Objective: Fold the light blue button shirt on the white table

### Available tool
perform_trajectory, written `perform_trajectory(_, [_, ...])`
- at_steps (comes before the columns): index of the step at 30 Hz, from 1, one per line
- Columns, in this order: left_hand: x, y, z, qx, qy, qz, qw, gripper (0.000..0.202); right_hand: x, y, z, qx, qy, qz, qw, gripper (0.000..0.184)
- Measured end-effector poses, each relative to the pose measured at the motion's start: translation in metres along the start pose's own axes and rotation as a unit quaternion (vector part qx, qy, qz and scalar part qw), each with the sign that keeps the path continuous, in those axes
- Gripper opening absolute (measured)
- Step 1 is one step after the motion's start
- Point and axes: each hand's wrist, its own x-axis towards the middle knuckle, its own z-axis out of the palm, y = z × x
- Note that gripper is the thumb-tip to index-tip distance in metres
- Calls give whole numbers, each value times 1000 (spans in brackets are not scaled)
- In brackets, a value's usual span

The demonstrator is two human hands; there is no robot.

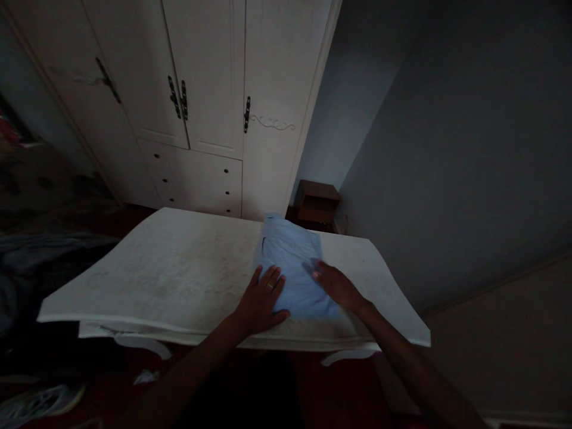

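A light blue folded cloth, perhaps a garment, lies on the white table in front of me. My left hand rests flat on the cloth's near left part, fingers apart, a ring on one finger. Over the right side of the cloth is my right hand, slightly blurred. Its fingers point left and touch or hover just above the fabric; I cannot tell which. The room is dim, so the cloth's layers are hard to make out.
A white wardrobe with dark handles stands behind the table. A small brown cabinet sits on the floor by the grey wall. Dark fabric is piled at the left, and a shoe lies at lower left.
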Motion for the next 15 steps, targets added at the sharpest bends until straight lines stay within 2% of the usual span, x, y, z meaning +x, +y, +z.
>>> perform_trajectory(3, [-1,-2,1,-10,-14,2,1000,81,60,-6,-16,103,38,68,992,54])
perform_trajectory(4, [-1,-2,1,-15,-20,2,1000,83,81,-7,-19,139,42,111,983,49])
perform_trajectory(8, [-1,-3,1,-30,-46,-9,998,85,153,1,-19,167,20,203,965,42])
perform_trajectory(12, [-2,-2,1,-38,-41,-14,998,86,191,15,-8,203,-37,283,937,40])
perform_trajectory(15, [-4,-3,1,-42,-24,-8,999,82,204,23,-6,223,-71,301,924,37])
